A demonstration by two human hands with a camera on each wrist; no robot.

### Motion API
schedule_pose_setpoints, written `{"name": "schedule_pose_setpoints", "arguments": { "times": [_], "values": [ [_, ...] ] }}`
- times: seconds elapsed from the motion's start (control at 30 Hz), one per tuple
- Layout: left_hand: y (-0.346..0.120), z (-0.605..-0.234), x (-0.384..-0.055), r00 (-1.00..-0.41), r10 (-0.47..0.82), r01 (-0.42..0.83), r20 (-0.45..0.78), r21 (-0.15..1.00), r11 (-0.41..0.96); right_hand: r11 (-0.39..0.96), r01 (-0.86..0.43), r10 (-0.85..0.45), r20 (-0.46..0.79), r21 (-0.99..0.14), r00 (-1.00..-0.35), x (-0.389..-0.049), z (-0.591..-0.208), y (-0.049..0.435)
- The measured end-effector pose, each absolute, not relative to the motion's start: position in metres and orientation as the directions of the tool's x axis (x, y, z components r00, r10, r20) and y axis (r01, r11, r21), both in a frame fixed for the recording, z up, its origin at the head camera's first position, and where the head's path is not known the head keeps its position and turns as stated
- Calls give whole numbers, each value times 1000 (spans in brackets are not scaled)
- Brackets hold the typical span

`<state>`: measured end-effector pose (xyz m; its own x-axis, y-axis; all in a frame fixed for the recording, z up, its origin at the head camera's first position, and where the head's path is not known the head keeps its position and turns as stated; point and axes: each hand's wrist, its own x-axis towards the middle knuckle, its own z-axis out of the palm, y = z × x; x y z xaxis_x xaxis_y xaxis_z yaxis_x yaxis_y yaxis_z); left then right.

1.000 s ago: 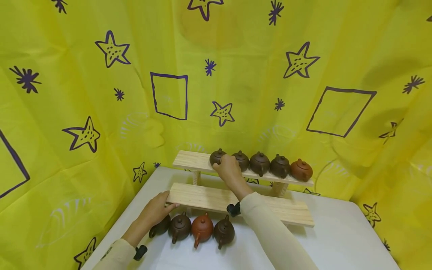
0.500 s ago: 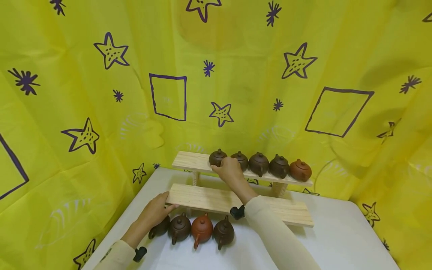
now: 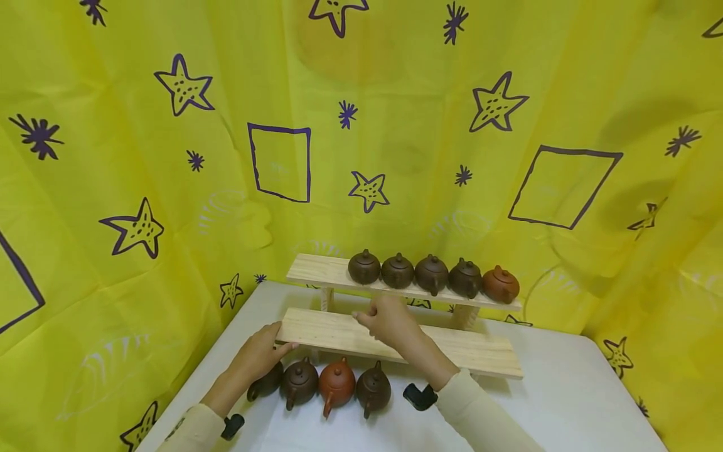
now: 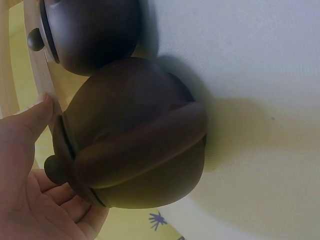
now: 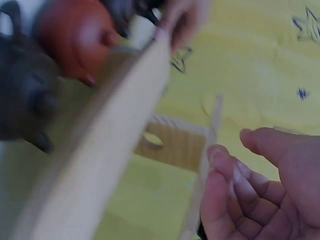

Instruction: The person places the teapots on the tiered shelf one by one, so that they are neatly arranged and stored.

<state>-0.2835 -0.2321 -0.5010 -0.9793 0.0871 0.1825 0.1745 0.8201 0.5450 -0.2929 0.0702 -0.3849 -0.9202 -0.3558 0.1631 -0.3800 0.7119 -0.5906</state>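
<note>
My left hand (image 3: pixel 254 355) grips the left end of the lower wooden shelf board (image 3: pixel 333 331), thumb at its front edge. Right below that hand stands a dark brown teapot (image 4: pixel 135 140), its handle towards the camera in the left wrist view. My right hand (image 3: pixel 398 326) hovers over the lower board, holding nothing, its fingers loosely curled and thumb apart in the right wrist view. Behind it, the upper board (image 3: pixel 316 269) carries a row of several teapots. A dark teapot (image 3: pixel 364 268) is leftmost there, and a reddish-brown teapot (image 3: pixel 501 285) sits at the right end.
On the white table (image 3: pixel 565 389), a row of teapots stands before the lower board, with an orange-red teapot (image 3: pixel 337 383) between a dark teapot (image 3: pixel 299 380) and another dark teapot (image 3: pixel 373 388). A yellow patterned curtain (image 3: pixel 412 207) hangs behind and at both sides.
My right hand has let go of the leftmost teapot on the upper board and drawn back, down and towards me. The left hand stays on the lower board.
</note>
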Motion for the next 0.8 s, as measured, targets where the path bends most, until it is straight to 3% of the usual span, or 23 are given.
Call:
{"name": "schedule_pose_setpoints", "arguments": {
  "times": [0.2, 0.5, 0.8],
  "values": [
    [-233, -499, -282, -979, 91, 177, 183, 542, 821, 753, -450, -450, 124, -480, -884, -262, -424, 72],
    [-232, -502, -283, -978, 92, 180, 185, 545, 819, 868, -434, -430, 72, -240, -900, -224, -471, 75],
    [-231, -498, -281, -980, 85, 170, 178, 545, 821, 880, -365, -376, 22, -303, -926, -212, -488, 94]
  ]
}}
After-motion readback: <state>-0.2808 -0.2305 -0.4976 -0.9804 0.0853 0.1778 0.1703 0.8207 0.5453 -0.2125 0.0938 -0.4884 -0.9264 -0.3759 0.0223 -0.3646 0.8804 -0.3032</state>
